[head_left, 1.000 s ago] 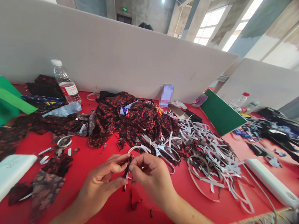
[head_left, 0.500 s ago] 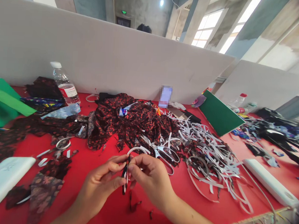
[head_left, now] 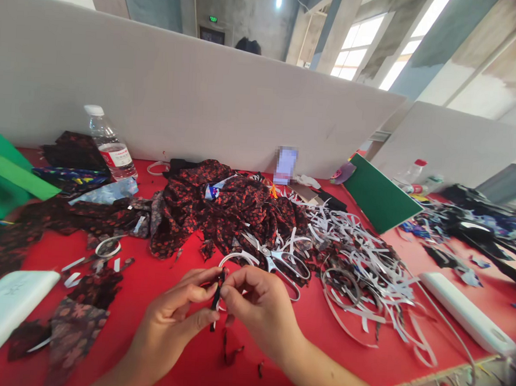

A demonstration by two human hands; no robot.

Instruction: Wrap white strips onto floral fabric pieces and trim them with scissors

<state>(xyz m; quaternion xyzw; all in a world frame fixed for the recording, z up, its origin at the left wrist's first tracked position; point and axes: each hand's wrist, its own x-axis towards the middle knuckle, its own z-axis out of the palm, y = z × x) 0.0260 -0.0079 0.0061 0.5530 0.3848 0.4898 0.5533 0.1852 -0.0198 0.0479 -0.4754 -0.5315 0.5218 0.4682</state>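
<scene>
In the head view, low centre of the frame, the left hand (head_left: 175, 322) and right hand (head_left: 257, 306) each pinch 1 thin dark fabric strip (head_left: 218, 289) upright above the red table (head_left: 148, 279) (scissors (head_left: 280, 261) lie just behind); I'd judge close, steady fingertip grips would hold it taut.

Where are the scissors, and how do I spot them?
Look at the red table, at the near edge of the big dark flowered cloth pile. Just beyond the right hand, which shares a dark strip with the left hand, lie the scissors: shiny metal blades and loop handles, amid soft scraps.
</scene>
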